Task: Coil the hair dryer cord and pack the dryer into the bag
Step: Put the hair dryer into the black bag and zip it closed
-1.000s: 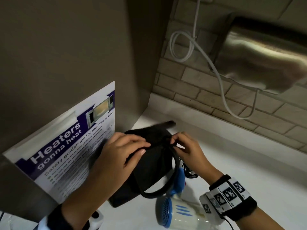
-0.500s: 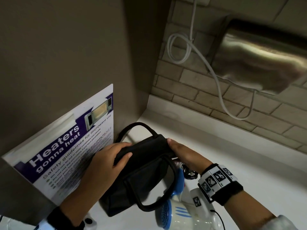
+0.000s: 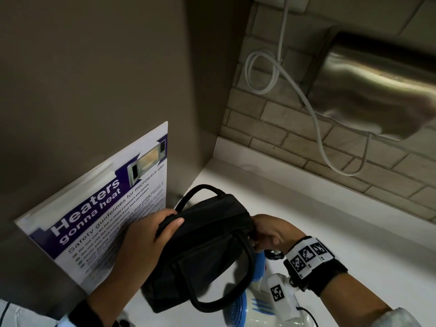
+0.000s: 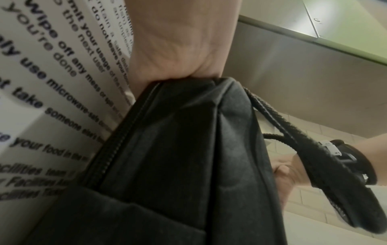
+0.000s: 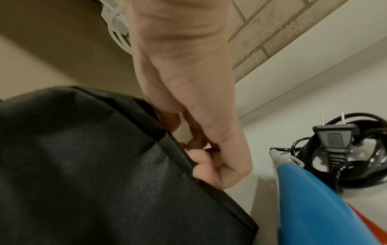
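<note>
A: Where's the bag?
B: Black bag (image 3: 205, 246) is on the white counter (image 3: 330, 232), hard against the microwave-safety poster (image 3: 99, 208) on the left wall. Both hands are on its top edge.
A: Left hand?
B: Left hand (image 3: 151, 234) is wrapped over the left end of the top, thumb across the fabric, fingers curled down the far side. Firm hold. The left wrist view shows the palm pressed on the top seam beside the zipper (image 4: 117, 136).
A: Right?
B: Right hand (image 3: 271, 232) is at the right end, fingers curled in, pinching the edge of the fabric. It could be a zipper pull; the view is too dark to tell.
A: Handles?
B: One strap (image 3: 198, 192) arcs up behind the bag, the other strap (image 3: 238, 274) loops down in front.
A: Dryer?
B: Hair dryer (image 3: 247, 308), white and blue, lies on the counter just in front of the bag, under the right wrist. Not in the bag.
A: Cord?
B: Black cord (image 5: 356, 165) is coiled on the counter beside the dryer, with the plug (image 5: 333, 132) on top, prongs up.
</note>
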Action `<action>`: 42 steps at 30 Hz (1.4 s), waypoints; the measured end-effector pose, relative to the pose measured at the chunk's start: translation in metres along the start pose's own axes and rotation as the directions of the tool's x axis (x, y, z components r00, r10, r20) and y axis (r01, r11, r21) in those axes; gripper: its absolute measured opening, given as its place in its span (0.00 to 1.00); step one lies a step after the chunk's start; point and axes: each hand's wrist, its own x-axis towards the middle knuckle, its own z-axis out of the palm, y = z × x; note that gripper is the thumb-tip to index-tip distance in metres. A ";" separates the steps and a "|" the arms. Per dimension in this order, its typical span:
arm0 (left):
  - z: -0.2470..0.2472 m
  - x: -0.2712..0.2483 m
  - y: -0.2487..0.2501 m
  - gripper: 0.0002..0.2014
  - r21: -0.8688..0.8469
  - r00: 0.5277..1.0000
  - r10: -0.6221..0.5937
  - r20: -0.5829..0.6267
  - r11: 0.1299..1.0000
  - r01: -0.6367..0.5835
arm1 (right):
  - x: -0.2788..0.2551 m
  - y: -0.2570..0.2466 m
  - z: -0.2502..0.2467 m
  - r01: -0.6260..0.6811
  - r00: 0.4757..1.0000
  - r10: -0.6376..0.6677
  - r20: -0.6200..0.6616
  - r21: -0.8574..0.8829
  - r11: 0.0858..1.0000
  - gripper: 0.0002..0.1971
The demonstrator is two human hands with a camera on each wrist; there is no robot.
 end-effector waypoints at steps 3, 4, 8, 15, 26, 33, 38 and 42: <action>-0.002 0.000 -0.004 0.11 0.002 1.000 0.001 -0.003 1.000 -0.001 | 0.006 -0.002 -0.007 0.084 0.992 -0.100 0.075 0.186 0.979 0.15; -0.002 0.001 -0.005 0.10 -0.005 1.000 0.000 -0.008 1.000 0.000 | 0.006 -0.004 -0.008 0.103 0.986 -0.131 0.101 0.251 0.962 0.13; -0.003 -0.001 -0.006 0.06 -0.021 0.999 0.030 0.012 0.999 -0.030 | 0.010 0.001 -0.009 0.049 0.977 -0.093 0.191 0.227 0.973 0.10; -0.003 0.000 -0.007 0.16 -0.064 0.997 0.058 0.049 0.996 -0.055 | 0.018 0.008 -0.007 -0.023 0.990 -0.013 0.140 0.251 0.968 0.11; -0.006 -0.001 -0.005 0.06 0.055 0.992 0.081 0.092 0.995 -0.086 | 0.027 -0.009 -0.010 0.375 0.910 -0.345 -0.230 0.106 0.921 0.15; -0.006 0.001 -0.004 0.09 0.149 0.988 0.031 0.154 0.987 -0.054 | -0.013 -0.033 0.003 0.629 0.484 -0.867 -0.123 -0.640 0.442 0.08; 0.002 -0.001 0.006 0.15 0.143 0.996 0.085 0.034 0.986 -0.089 | -0.040 -0.036 0.035 0.610 0.351 -0.915 0.198 -0.790 0.063 0.10; 0.005 0.001 0.013 0.13 0.056 0.999 0.030 -0.040 0.998 -0.028 | -0.049 -0.027 0.051 0.731 0.449 -0.884 0.130 -0.622 0.280 0.09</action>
